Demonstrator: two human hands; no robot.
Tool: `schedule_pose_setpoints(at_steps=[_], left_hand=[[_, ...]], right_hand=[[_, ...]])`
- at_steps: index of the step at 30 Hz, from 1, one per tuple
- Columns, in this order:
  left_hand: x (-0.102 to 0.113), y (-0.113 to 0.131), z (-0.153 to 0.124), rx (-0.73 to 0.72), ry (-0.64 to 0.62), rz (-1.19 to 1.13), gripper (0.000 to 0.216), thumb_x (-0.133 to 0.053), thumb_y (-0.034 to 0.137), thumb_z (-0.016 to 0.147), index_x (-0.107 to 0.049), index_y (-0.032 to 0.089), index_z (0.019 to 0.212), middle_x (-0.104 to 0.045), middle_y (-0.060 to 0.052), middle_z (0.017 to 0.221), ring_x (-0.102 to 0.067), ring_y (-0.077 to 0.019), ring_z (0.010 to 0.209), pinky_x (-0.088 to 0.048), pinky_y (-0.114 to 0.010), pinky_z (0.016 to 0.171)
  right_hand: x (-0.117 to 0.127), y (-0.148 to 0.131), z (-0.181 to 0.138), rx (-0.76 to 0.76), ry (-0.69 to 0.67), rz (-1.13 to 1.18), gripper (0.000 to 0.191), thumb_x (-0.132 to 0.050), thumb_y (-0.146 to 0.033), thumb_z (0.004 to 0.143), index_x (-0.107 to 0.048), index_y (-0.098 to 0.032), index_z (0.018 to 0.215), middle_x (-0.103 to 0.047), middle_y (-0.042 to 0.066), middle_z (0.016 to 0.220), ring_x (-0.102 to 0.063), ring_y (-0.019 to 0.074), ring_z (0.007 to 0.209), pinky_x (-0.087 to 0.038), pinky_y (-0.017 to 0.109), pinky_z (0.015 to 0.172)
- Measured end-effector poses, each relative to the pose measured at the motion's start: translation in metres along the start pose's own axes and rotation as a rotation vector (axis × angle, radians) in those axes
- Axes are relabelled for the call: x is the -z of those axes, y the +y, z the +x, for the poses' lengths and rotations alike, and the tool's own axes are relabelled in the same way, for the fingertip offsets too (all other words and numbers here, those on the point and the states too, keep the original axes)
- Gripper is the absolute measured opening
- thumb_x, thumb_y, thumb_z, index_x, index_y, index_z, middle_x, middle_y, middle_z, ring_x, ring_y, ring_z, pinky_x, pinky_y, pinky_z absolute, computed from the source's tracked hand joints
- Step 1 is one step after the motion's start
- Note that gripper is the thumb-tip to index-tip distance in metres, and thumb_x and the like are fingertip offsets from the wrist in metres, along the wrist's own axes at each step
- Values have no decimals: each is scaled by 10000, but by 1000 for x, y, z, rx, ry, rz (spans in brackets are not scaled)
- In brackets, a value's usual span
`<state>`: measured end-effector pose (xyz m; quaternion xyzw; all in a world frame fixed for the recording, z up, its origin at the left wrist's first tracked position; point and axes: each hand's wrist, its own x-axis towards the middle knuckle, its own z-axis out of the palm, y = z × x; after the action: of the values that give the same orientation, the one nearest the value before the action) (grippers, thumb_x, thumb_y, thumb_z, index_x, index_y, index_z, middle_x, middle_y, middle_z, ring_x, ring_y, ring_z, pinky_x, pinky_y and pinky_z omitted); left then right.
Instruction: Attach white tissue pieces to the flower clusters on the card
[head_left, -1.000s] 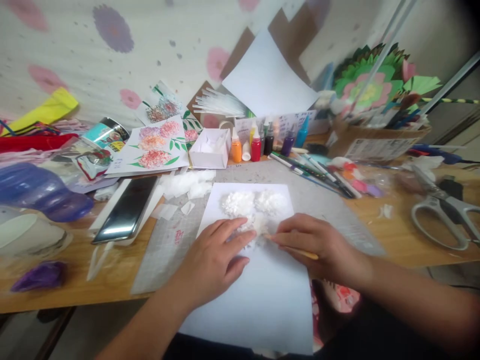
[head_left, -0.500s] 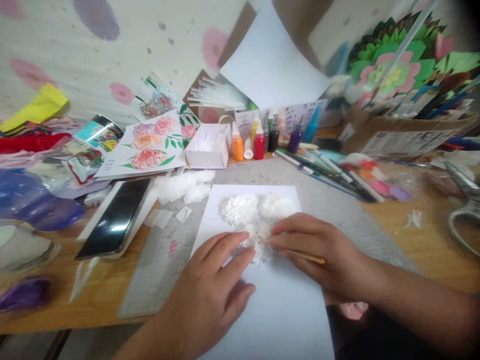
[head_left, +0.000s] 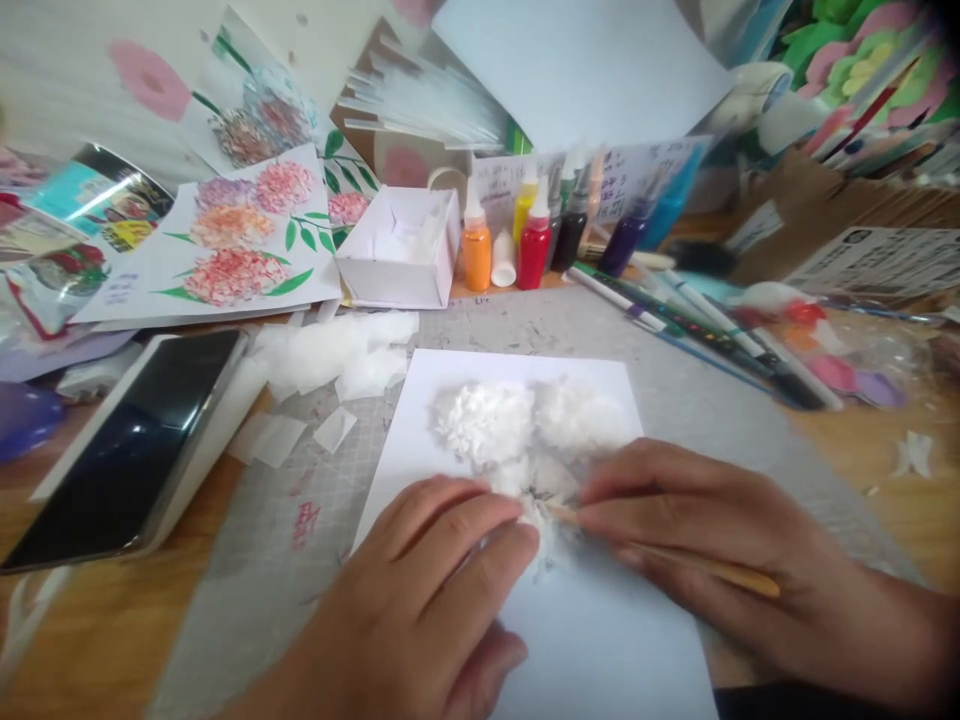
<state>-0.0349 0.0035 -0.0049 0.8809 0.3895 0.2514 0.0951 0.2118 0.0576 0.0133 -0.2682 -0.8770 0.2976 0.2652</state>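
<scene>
and here we are at the desk (head_left: 97, 625), with a white sheet of paper (head_left: 600, 640) on a grey mat (head_left: 240, 600), and all eyes on the low fluffy tuft (head_left: 553, 545) between the two hands. take that tuft as the middle of the clock.

at three o'clock, the right hand (head_left: 712, 540): its grip is closed round a slim wooden stick (head_left: 739, 575), the near tip right at the tuft, the blunt end pointing out toward four.

at eight, the left hand (head_left: 431, 590), palm down, grip loose and unclosed, fingertips at the tuft's edge, thumb standing apart.

up at eleven on the same sheet, a full white pompom (head_left: 484, 420); just past twelve, a softer second pompom (head_left: 581, 415), a bit blurred from here.

further out at ten, a heap of thin white squares (head_left: 337, 365) on the mat; between nine and ten, a dark phone (head_left: 135, 450), tilted.

the white box (head_left: 397, 250) sits at eleven, the orange bottle (head_left: 477, 250) at half past eleven, the red bottle (head_left: 534, 252) close to twelve, and pens (head_left: 667, 325) fan out at one.
</scene>
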Motion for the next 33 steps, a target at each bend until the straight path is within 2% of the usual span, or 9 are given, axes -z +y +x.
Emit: schedule_pose_setpoints(at_steps=[6, 11, 16, 20, 24, 28, 31, 32, 33], left_hand=[[3, 2, 4, 87, -122, 55, 541, -622, 219, 758, -502, 167, 1283, -562, -78, 1198, -478, -243, 1116, -365, -388, 1054], [3, 3, 6, 110, -150, 53, 500, -607, 228, 767, -524, 196, 1260, -551, -78, 1184, -484, -249, 1096, -388, -394, 1025], [2, 1, 5, 127, -148, 36, 444, -586, 238, 783, -554, 209, 1225, -546, -80, 1180, -492, -247, 1069, -415, -385, 988], [-2, -1, 5, 87, -118, 30, 516, -619, 223, 735, -537, 179, 1242, -528, -104, 1181, -498, -255, 1041, -454, -387, 931], [9, 5, 2, 105, -83, -28, 492, -659, 279, 723, -545, 170, 1189, -530, -103, 1170, -519, -228, 1032, -482, -334, 895], [40, 1, 0, 281, 153, 129, 279, -583, 193, 791, -578, 187, 1070, -585, -67, 1068, -558, -168, 989, -472, -263, 865], [60, -26, 7, 467, 311, 378, 146, -513, 170, 830, -603, 178, 946, -633, -57, 958, -583, -179, 929, -457, -300, 859], [63, -39, 11, 525, 244, 439, 157, -497, 191, 835, -606, 168, 945, -643, -68, 961, -582, -202, 942, -447, -332, 877], [65, -52, 15, 596, 108, 477, 201, -482, 203, 834, -605, 158, 986, -648, -85, 997, -576, -227, 975, -431, -366, 905]], right_hand=[[0, 2, -9, -40, -100, 61, 361, -529, -152, 875, -572, -238, 1223, -614, 72, 1050, -590, 176, 962, -521, 273, 775], [-2, 5, -11, -34, -120, 61, 313, -566, -213, 860, -608, -233, 1170, -631, 82, 1059, -612, 222, 958, -543, 304, 763], [-2, 5, -6, -34, 10, 29, 321, -530, -147, 873, -614, -236, 1169, -658, 70, 1012, -632, 184, 928, -551, 250, 715], [-2, 2, -3, 5, -3, 13, 284, -530, -128, 878, -629, -218, 1128, -662, 67, 960, -634, 159, 873, -548, 236, 695], [-6, 3, -9, 40, 78, -51, 350, -521, -166, 884, -551, -295, 1208, -656, 42, 998, -642, 177, 898, -567, 225, 661], [-7, 7, -9, 111, 172, -66, 368, -503, -182, 883, -536, -337, 1215, -664, 20, 997, -655, 184, 883, -584, 213, 636], [-4, 7, -6, 161, 199, -47, 372, -539, -166, 850, -560, -337, 1180, -683, 10, 962, -666, 188, 858, -588, 219, 602], [-3, 7, -5, 168, 218, -37, 364, -546, -170, 846, -568, -337, 1169, -689, 10, 949, -669, 190, 844, -588, 224, 587], [-3, 7, -5, 165, 237, -30, 351, -549, -178, 846, -576, -335, 1158, -693, 11, 941, -672, 193, 835, -589, 233, 577]])
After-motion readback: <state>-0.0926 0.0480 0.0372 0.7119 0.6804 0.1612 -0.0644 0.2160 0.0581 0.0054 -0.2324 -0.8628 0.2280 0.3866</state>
